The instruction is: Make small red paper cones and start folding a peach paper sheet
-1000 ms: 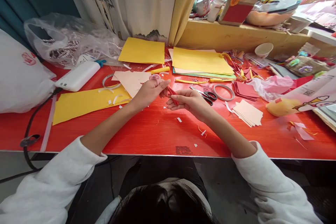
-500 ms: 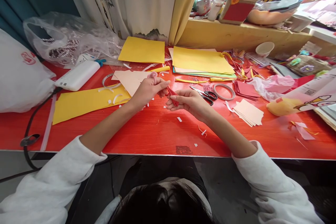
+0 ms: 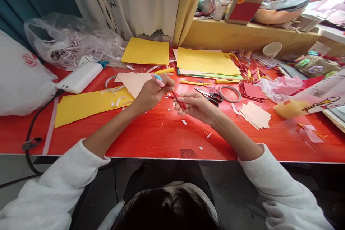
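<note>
Above the middle of the red table, both hands meet at a small folded piece of red paper (image 3: pixel 180 100). My right hand (image 3: pixel 198 106) is closed round its lower part, thumb on top. My left hand (image 3: pixel 153 91) pinches at the paper's upper left tip; whether its fingertips touch the tip is hard to tell. A pink and blue item (image 3: pixel 157 78) shows at the back of my left hand's fingers. Black-handled scissors (image 3: pixel 212 97) lie just behind my right hand, beside a tape roll (image 3: pixel 230 93).
Yellow sheets (image 3: pixel 207 61) lie at the back and a yellow strip (image 3: pixel 88 107) at the left. Red squares (image 3: pixel 252 91) and pale squares (image 3: pixel 255 115) are on the right. A white power bank (image 3: pixel 80 77) and plastic bags stand at the left. Paper scraps dot the red table (image 3: pixel 151 136).
My left hand has turned, bringing the blue part of the pink item into view. The red paper has tilted and shifted slightly right in my right hand, whose fingers have curled in more.
</note>
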